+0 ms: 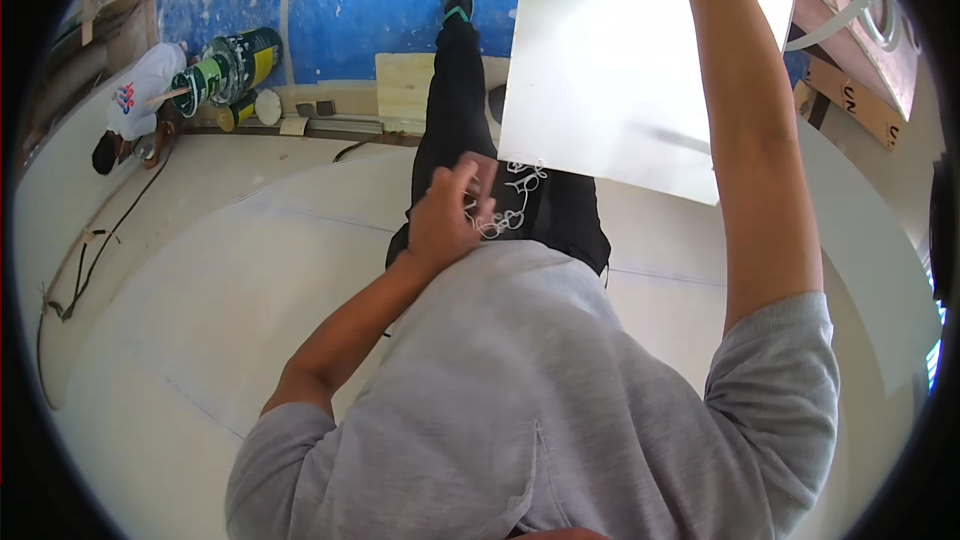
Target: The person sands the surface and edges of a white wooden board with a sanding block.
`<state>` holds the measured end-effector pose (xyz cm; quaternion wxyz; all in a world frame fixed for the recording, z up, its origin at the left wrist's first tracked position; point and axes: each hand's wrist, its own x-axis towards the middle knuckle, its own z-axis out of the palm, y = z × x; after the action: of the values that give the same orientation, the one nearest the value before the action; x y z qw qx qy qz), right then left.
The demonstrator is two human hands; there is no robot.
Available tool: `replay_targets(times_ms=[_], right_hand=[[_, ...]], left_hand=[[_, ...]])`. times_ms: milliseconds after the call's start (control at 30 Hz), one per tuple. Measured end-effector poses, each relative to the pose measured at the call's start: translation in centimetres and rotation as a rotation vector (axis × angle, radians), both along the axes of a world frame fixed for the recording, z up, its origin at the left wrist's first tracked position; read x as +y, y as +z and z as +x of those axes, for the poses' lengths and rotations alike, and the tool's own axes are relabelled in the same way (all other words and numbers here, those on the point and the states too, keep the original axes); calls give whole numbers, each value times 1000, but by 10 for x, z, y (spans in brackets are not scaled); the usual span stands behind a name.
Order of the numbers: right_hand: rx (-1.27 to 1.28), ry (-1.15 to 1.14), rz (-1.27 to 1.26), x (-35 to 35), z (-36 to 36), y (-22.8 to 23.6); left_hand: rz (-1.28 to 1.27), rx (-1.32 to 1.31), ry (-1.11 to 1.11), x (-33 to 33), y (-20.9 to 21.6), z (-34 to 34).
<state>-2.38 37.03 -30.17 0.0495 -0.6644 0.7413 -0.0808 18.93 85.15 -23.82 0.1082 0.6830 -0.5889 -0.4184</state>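
My left hand [446, 214] is raised over my lap with its fingers closed on a small reddish-brown block [483, 172]; blur hides its exact kind. Close beside that hand, the lower left corner of a large white board [610, 70] meets my black trousers. Thin white curly strands [515, 210] show on the trousers just below the board's edge; whether they are loose or part of the cloth, I cannot tell. My right forearm [750, 100] stretches up across the board, and the right hand lies beyond the top edge of the picture.
Green buckets [245, 62] lie or stand at the far left, near a person in a white shirt [150, 90] bending down. A dark cable [95, 250] runs along the left. Blue sheeting [370, 10] covers the far floor. A tan box [855, 105] sits at the right.
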Motion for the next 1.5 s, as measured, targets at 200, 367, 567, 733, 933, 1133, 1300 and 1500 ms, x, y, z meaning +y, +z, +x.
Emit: replay_targets(times_ms=[200,367,567,733,933,1133,1300,1500], right_hand=[[-28,138,3,26,-11,-18],[-894,394,240,195,51,9],[-835,1042,555,284,79,102],[-1073,1081,643,255,69,96],[-1587,678,1175,258,63,112],[-1700,458,667,231,47,90],[-1972,-204,412,165,94,112],[-728,486,124,134,168,98]], left_hand=[[493,1222,862,-48,-44,150],[573,851,744,-92,-35,123],[69,314,-339,-137,-7,93],[810,758,-225,-175,58,111],[944,1153,-304,-189,92,135],[804,1503,-217,-223,78,182],[851,2284,298,-311,75,214],[305,1918,373,-378,82,224]])
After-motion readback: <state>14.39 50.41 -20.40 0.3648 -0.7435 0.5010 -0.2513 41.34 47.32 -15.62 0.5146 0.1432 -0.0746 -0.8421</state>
